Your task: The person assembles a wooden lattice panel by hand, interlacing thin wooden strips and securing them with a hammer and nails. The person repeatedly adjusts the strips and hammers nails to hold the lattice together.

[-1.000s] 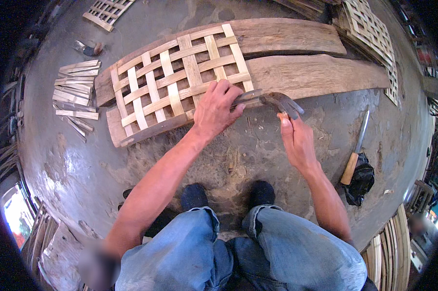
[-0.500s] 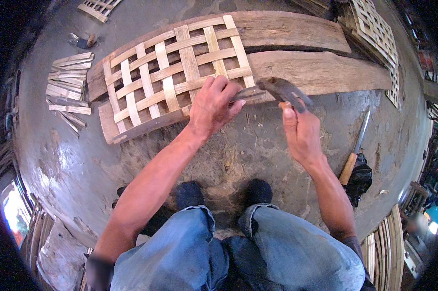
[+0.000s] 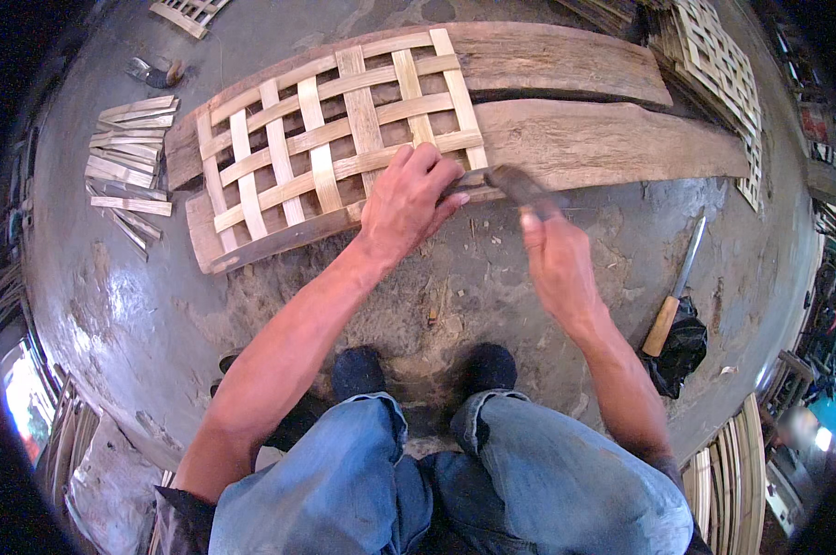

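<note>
A lattice panel (image 3: 359, 106) of pale woven wooden strips lies across two thick brown planks (image 3: 603, 139). At the panel's near right edge my left hand (image 3: 407, 202) is closed round a slim, dark metal chisel-like tool (image 3: 471, 178); its far end is hidden under the fingers. My right hand (image 3: 564, 268) grips a hammer (image 3: 527, 189), smeared by motion. The hammer's head meets, or nearly meets, the right end of the metal tool. Most of the hammer's handle is hidden in my fist.
A wooden-handled knife (image 3: 674, 294) lies on the floor at right beside a black plastic bag (image 3: 681, 347). Loose strips (image 3: 133, 159) are scattered at left. More woven panels (image 3: 723, 69) are stacked at far right. Another tool (image 3: 156, 74) lies at upper left.
The hammer and my right hand have swung left and slightly down toward the metal tool. My left hand stays in nearly the same place at the panel's edge.
</note>
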Demonstrator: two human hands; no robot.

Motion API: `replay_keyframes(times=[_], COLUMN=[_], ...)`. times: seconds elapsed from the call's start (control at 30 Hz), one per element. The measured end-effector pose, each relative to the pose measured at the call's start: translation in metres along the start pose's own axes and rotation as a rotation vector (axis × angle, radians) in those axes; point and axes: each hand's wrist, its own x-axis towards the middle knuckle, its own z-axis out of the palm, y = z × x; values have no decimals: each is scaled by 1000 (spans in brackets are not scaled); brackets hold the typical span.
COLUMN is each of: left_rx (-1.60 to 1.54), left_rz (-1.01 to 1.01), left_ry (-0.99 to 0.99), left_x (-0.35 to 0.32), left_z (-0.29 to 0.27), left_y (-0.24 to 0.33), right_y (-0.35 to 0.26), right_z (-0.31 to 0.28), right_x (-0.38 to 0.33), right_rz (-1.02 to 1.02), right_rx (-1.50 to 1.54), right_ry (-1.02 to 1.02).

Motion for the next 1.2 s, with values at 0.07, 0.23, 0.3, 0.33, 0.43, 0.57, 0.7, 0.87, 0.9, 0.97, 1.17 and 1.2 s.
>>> replay_keyframes(times=[0.07, 0.23, 0.3, 0.33, 0.43, 0.57, 0.7, 0.87, 0.9, 0.97, 1.17, 1.2], left_rx=[11, -9, -15, -15, -13, -29, -15, -31, -16, 14, -4, 6], left_rz=[-15, -30, -11, -10, -18, -26, -17, -27, -25, -22, -18, -11], left_ry=[-15, -16, -4, -1, -5, -9, -6, -21, -21, -24, -25, -11], left_x=[-2, -4, 1, 1, 0, 1, 0, 2, 2, -1, -1, 2], left_z=[-2, -4, -4, -3, -2, -6, -2, -6, -4, -1, -4, -3], left_y=[0, -3, 0, -1, -1, -1, 0, 0, -1, -1, -1, -2], right_y=[-15, -25, -6, 4, 13, 16, 22, 14, 11, 8, 20, 23], right_z=[-20, -37, -19, -5, 17, 17, 32, 20, 27, 26, 26, 36], right_x=[-2, -15, -20, -18, -1, -17, 1, -12, -9, -5, -14, -4], right_rz=[41, -240, -244, -222, -99, -205, -77, -213, -223, -169, -114, -71], right_rx=[-83, 215, 243, 217, -14, 347, 18, 311, 253, 113, 282, 145], right_ry=[16, 210, 216, 187, 80, 240, 49, 351, 322, 203, 288, 191])
